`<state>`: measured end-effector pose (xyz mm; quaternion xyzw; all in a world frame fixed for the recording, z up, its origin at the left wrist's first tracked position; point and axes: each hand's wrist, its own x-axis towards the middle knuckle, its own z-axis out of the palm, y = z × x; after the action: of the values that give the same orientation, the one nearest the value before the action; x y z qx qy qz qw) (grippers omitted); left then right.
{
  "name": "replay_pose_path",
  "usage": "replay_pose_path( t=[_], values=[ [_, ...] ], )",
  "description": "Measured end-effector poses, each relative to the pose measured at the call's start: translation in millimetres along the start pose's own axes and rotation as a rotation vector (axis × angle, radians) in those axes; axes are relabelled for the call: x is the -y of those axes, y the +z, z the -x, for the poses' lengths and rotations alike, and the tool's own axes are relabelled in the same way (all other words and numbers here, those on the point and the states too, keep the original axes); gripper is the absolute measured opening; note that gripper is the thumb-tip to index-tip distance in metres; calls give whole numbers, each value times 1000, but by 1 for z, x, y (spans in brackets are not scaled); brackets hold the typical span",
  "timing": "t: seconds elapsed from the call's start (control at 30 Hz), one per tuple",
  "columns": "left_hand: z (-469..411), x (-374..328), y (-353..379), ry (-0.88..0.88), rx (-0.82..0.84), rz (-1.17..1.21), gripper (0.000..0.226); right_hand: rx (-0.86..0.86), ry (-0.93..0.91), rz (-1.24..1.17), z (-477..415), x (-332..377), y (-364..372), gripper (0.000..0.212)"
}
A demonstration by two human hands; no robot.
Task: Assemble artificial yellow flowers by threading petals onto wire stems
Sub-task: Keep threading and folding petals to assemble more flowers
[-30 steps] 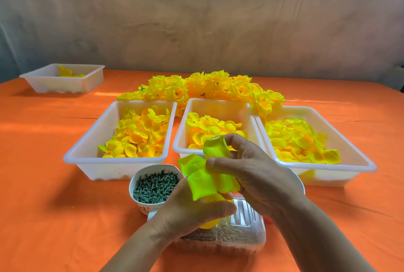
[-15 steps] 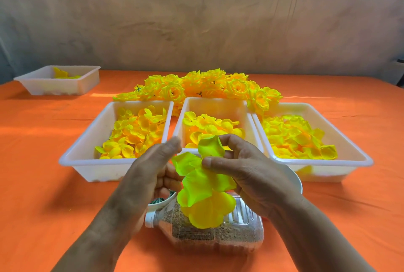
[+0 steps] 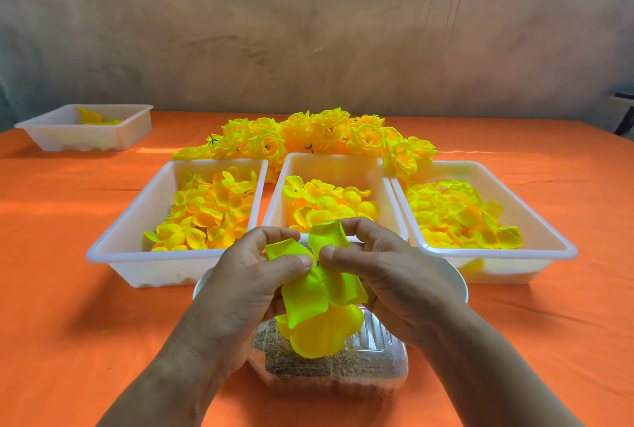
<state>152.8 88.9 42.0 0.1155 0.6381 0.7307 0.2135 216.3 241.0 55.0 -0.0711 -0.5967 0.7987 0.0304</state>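
Both hands meet over the near middle of the table and pinch a stack of yellow-green fabric petals point(image 3: 319, 303). My left hand point(image 3: 247, 286) grips the stack's left side with thumb and fingers. My right hand point(image 3: 387, 279) pinches the right side. The petals hang down over a clear plastic bottle point(image 3: 343, 365) of brown grains lying on its side. No wire stem shows between the fingers. Three white trays of loose petals stand behind: left tray point(image 3: 137, 221), middle tray point(image 3: 343, 166), right tray point(image 3: 535, 221). Finished yellow flowers point(image 3: 308, 135) are heaped beyond them.
A fourth white tray point(image 3: 103, 138) with a few petals sits at the far left. A white bowl rim point(image 3: 456, 282) shows behind my right hand. An orange cloth point(image 3: 51, 272) covers the table, and a grey wall rises behind it.
My left hand rose from under the petals, passed over the cup of green pieces, and now pinches the stack from the left. The cup is hidden behind it. The right hand kept its grip.
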Motion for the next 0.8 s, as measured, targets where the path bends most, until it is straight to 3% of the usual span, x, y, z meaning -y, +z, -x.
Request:
replay_pose_path(
  t=[0.4,0.63,0.8],
  values=[
    [-2,9,-3,-34,31,-109,27,-97,-61,223,-6,-14,-8,32],
    [-7,20,-7,-22,3,-297,29,-145,-118,465,-8,-25,-13,34],
    [-7,21,-8,-35,6,-354,39,-156,-137,553,-5,-27,-14,36]
  ],
)
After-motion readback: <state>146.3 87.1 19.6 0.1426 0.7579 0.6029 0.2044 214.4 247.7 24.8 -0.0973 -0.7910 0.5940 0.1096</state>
